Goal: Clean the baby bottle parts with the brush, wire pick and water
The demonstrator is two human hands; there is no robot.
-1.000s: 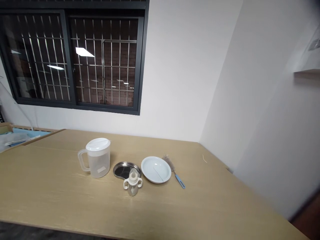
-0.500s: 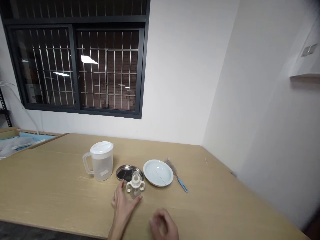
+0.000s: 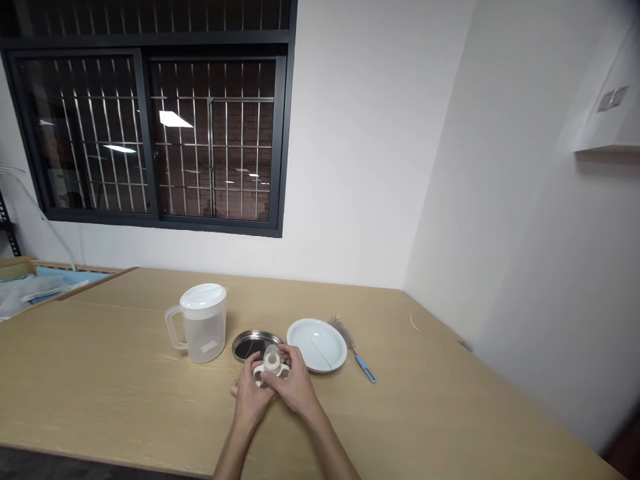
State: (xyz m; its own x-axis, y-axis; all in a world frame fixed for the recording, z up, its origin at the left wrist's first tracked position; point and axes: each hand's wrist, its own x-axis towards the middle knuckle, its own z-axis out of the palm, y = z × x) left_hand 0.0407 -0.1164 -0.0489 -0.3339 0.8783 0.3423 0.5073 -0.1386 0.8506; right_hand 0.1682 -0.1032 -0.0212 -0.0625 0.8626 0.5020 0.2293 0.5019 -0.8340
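Observation:
A small baby bottle (image 3: 272,362) with a clear teat cover and two cream side handles stands upright between my hands. My left hand (image 3: 250,392) is wrapped round its lower body from the left. From the right, my right hand (image 3: 296,381) grips the collar and handle area, thumb in front and fingers behind. Most of the bottle's body is hidden by my hands. Just behind it lies a round steel tray (image 3: 243,341), partly covered by the bottle and fingers. A white bowl (image 3: 313,340) sits right beside my right hand, with a thin thread-like line inside.
A clear lidded plastic jug (image 3: 205,327) stands left of the tray. A bottle brush (image 3: 364,367) with a blue handle lies right of the bowl. Farther right is a thin white strip (image 3: 415,323). The wooden table (image 3: 125,373) meets the wall at the back.
My right hand has moved up and left from the table's front and closed on the bottle's top. My left hand has closed in round the bottle's body.

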